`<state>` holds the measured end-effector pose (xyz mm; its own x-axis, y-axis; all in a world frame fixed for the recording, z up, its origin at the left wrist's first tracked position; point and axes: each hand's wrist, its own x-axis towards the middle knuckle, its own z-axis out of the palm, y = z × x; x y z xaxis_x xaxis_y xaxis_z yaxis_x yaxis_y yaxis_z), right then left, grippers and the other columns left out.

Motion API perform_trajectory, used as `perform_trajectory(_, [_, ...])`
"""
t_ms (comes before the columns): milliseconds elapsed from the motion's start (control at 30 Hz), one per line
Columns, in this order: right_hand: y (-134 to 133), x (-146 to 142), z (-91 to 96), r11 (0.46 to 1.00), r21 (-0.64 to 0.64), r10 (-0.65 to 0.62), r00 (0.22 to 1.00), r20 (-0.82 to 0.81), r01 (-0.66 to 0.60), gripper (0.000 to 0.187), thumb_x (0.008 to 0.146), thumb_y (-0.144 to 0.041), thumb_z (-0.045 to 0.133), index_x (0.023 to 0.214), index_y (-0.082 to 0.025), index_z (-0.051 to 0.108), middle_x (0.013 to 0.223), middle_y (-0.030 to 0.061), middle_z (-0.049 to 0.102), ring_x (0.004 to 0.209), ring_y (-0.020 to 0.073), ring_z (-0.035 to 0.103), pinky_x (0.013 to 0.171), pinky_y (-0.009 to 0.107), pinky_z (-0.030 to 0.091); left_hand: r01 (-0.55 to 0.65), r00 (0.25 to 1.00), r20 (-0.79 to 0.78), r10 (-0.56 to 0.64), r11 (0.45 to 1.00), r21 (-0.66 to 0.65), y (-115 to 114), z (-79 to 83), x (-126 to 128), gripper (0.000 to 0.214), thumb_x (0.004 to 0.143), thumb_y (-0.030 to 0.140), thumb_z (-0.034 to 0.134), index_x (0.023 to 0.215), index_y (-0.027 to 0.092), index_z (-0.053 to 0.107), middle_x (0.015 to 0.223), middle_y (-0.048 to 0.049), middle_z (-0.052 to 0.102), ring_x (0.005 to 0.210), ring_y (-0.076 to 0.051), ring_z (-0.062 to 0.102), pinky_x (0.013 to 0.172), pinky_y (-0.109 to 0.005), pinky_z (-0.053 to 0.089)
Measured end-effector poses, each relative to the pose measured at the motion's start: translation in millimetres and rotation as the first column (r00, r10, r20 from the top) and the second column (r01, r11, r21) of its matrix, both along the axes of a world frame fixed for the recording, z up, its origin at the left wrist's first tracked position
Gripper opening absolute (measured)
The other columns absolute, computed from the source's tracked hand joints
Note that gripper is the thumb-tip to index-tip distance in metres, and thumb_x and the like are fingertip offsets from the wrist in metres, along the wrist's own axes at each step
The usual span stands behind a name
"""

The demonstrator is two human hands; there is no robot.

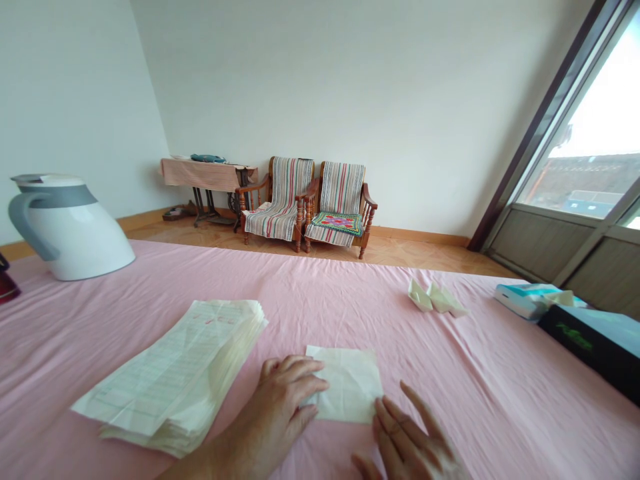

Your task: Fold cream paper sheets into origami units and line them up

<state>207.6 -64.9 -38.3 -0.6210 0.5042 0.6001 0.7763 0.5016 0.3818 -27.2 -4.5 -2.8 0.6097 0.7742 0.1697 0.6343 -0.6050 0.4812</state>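
Note:
A pale, nearly square sheet of folded paper (350, 387) lies flat on the pink tablecloth (310, 293), with faint crease lines across it. At its left edge rests my left hand (285, 400), fingers stretched out and their tips on the paper. My right hand (415, 443) touches the lower right corner with extended fingertips, the fingers partly spread. Left of my hands lies a thick stack of thin printed paper sheets (185, 367), with faint lines and red marks on the top one. Farther back on the right sits a folded paper shape (435, 298) with pointed parts.
A white and grey jug (85, 233) stands at the left, near a dark red object (7, 283) cut by the frame. On the right are a tissue pack (530, 300) and a black box (590, 343). Beyond the table stand two wooden armchairs (345, 193) and a cloth-covered stand (205, 175).

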Motion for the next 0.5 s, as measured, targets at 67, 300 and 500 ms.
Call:
perform_trajectory(67, [-0.9, -2.4, 6.3, 0.999, 0.018, -0.03, 1.0, -0.004, 0.03, 0.024, 0.09, -0.029, 0.055, 0.078, -0.018, 0.073, 0.077, 0.0097, 0.076, 0.067, 0.0228, 0.073, 0.074, 0.038, 0.058, 0.006, 1.0, -0.006, -0.006, 1.0, -0.001, 0.4, -0.7, -0.7, 0.037, 0.084, 0.009, 0.064, 0.115, 0.029, 0.067, 0.129, -0.003, 0.06, 0.122, -0.024, 0.05, 0.103, -0.043, 0.035])
perform_trajectory(300, [7.1, -3.3, 17.1, 0.995, -0.084, -0.072, 0.974, -0.213, 0.055, 0.021, 0.09, -0.026, 0.051, 0.095, -0.018, 0.069, 0.091, 0.0095, 0.075, 0.083, 0.0228, 0.071, 0.078, 0.037, 0.054, 0.022, 1.0, -0.018, -0.022, 1.0, -0.001, 2.3, -1.2, -1.3, 0.041, 0.083, 0.008, 0.064, 0.117, 0.031, 0.066, 0.13, -0.0022, 0.06, 0.122, -0.024, 0.049, 0.103, -0.042, 0.034])
perform_trajectory(500, [19.5, -6.2, 5.3, 0.942, -0.316, 0.066, 0.985, -0.157, -0.113, 0.058, 0.094, -0.047, 0.048, 0.14, -0.014, 0.045, 0.135, 0.0124, 0.055, 0.122, 0.0253, 0.055, 0.1, 0.038, 0.044, 0.018, 0.999, -0.044, -0.017, 1.0, 0.001, 1.0, 1.6, -0.4, 0.042, 0.082, 0.006, 0.063, 0.117, 0.03, 0.066, 0.132, -0.003, 0.058, 0.123, -0.023, 0.049, 0.103, -0.041, 0.035])
